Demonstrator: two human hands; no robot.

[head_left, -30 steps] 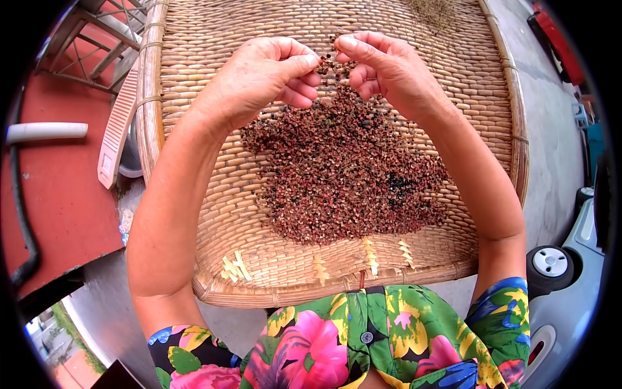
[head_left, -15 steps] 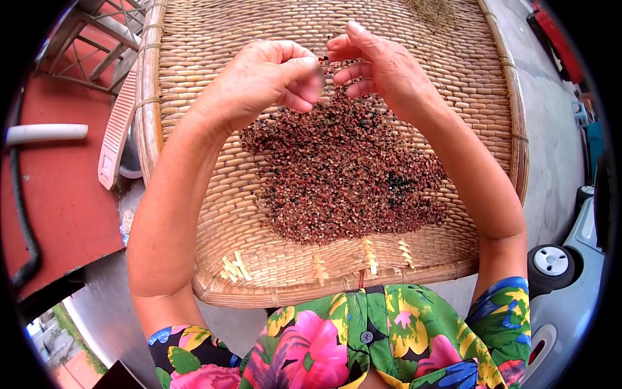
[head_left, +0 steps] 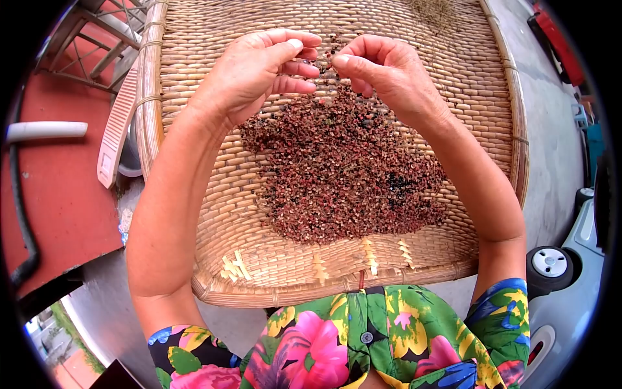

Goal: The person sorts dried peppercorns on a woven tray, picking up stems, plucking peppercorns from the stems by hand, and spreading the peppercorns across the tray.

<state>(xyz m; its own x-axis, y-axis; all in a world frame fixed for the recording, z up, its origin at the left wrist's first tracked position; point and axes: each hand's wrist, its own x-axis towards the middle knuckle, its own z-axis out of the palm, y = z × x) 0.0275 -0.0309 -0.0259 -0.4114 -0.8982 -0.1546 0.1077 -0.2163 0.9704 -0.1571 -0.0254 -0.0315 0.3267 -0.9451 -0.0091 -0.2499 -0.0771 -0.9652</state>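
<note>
Both hands are raised over the far part of a pile of small reddish-brown husks and dark seeds on a woven basket tray. My left hand has its fingers apart and curved toward the right, the palm partly hidden. Dark bits show near its fingertips, but I cannot tell whether they lie on the fingers or on the tray behind. Opposite it, my right hand has thumb and forefinger pinched together, the other fingers curled in. Whatever sits in that pinch is too small to make out. A narrow gap separates the two hands.
Yellow strips of woven reinforcement show along the tray's near edge. A tan heap lies at its far right. To the left are a pink ridged plastic piece and a white tube; at right, a toy-like vehicle's wheel.
My left hand has gone from a pinch to spread fingers. My right hand has closed from spread fingers into a pinch. The pile looks the same.
</note>
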